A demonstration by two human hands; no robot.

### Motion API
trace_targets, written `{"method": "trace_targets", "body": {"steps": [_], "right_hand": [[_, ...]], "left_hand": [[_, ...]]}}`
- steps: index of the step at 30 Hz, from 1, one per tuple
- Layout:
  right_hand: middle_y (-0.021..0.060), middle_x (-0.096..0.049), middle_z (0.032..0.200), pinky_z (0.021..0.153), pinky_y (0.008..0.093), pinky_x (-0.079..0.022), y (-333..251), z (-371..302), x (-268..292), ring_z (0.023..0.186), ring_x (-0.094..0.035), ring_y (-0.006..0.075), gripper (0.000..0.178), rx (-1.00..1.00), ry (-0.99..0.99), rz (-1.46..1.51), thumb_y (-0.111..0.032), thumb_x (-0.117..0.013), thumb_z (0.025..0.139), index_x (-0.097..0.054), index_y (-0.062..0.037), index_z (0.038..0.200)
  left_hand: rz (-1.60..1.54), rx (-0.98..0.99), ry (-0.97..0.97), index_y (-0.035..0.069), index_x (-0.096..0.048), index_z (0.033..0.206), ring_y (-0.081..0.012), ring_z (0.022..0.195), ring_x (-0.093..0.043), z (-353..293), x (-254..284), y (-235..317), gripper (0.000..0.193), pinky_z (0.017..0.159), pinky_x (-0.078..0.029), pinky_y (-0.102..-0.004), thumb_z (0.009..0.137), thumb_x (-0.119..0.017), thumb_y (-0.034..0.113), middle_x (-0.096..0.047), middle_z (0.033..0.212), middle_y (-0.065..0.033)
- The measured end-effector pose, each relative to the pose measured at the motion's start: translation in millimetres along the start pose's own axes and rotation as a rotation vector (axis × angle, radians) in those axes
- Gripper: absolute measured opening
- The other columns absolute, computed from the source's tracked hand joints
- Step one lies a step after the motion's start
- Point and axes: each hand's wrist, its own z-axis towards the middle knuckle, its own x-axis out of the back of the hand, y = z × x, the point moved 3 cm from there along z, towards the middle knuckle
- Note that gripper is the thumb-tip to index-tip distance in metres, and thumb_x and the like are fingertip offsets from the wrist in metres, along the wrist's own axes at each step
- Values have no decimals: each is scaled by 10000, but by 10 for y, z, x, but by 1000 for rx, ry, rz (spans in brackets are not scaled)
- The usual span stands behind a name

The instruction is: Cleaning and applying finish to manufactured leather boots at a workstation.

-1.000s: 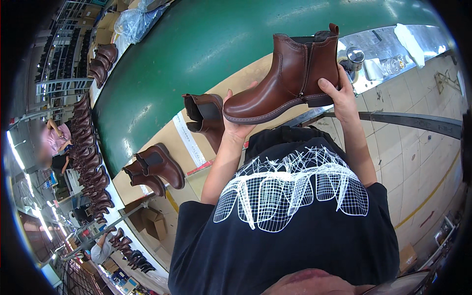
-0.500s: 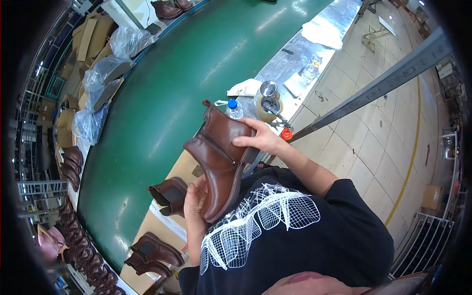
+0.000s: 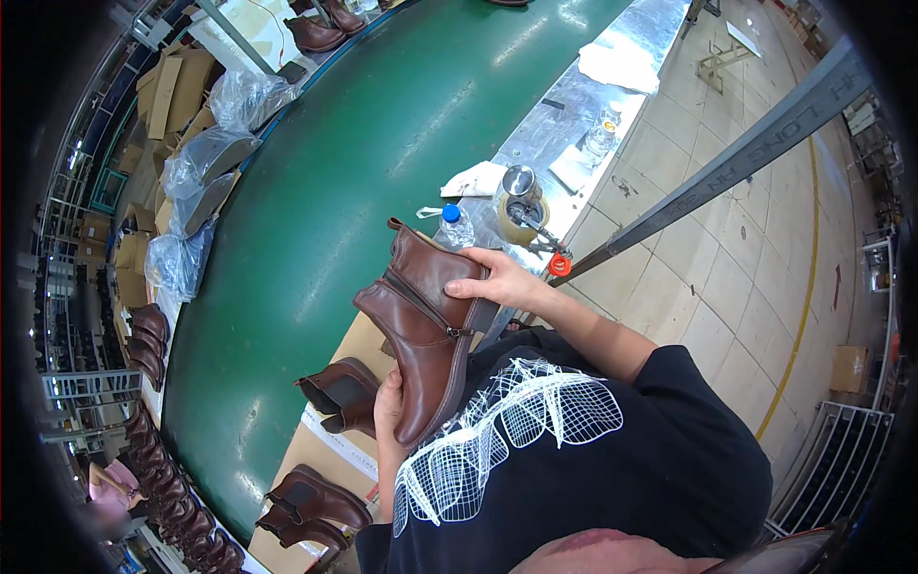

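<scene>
A brown leather ankle boot (image 3: 426, 330) with a side zipper is held in front of my chest, its toe pointing down toward me. My right hand (image 3: 492, 285) grips it around the heel, thumb pressed on the leather beside the zipper. At the toe end my left hand (image 3: 388, 407) supports the boot; most of its fingers are hidden behind the shoe. To the left of that hand, another brown boot (image 3: 342, 392) with a dark elastic panel lies on cardboard (image 3: 298, 457). Closer to me lies a pair of similar boots (image 3: 314, 512).
A green conveyor belt (image 3: 316, 220) curves past on the left. On the metal bench (image 3: 535, 129) stand a blue-capped bottle (image 3: 456, 228) and a container with a brush (image 3: 521, 212). A metal bar (image 3: 708, 167) slants across at right. Many boots (image 3: 172, 493) line the far left.
The boot has tilted slightly and shifted a little down and left with both hands still on it. My left hand shows less around the toe. The whole view has shifted slightly.
</scene>
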Motion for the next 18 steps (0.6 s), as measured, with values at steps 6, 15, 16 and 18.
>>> {"method": "trace_targets", "body": {"steps": [6, 15, 16, 18], "right_hand": [[95, -625, 1182, 949, 310, -458, 85, 7, 36, 1102, -570, 158, 604, -70, 44, -188, -394, -707, 887, -534, -14, 1323], [85, -616, 1158, 926, 325, -472, 215, 12, 195, 1067, -583, 160, 421, -31, 152, -240, -314, -537, 1005, -518, -74, 1350], [88, -618, 1139, 918, 330, -479, 271, 20, 225, 1041, -595, 165, 418, 45, 163, -330, -310, -543, 1001, -520, -75, 1346], [109, -629, 1098, 878, 331, -494, 400, 8, 279, 989, -619, 184, 430, 61, 167, -358, -333, -567, 980, -539, -76, 1323]], "left_hand": [[15, -6, -20, -39, -407, 1387, -284, 1136, -593, -38, -138, -62, 915, 992, -475, -388, 659, -836, 312, -553, 1333, -180], [-17, -72, -4, -28, -398, 1396, -311, 1097, -599, 57, -44, -83, 868, 967, -480, -386, 664, -769, 253, -581, 1246, -194], [-18, -71, -6, -28, -398, 1396, -311, 1097, -599, 100, 17, -87, 868, 967, -480, -386, 664, -769, 253, -581, 1246, -194], [77, -192, 130, -15, -423, 1372, -296, 1078, -602, 147, 161, -50, 811, 954, -484, -392, 664, -745, 214, -588, 1213, -171]]}}
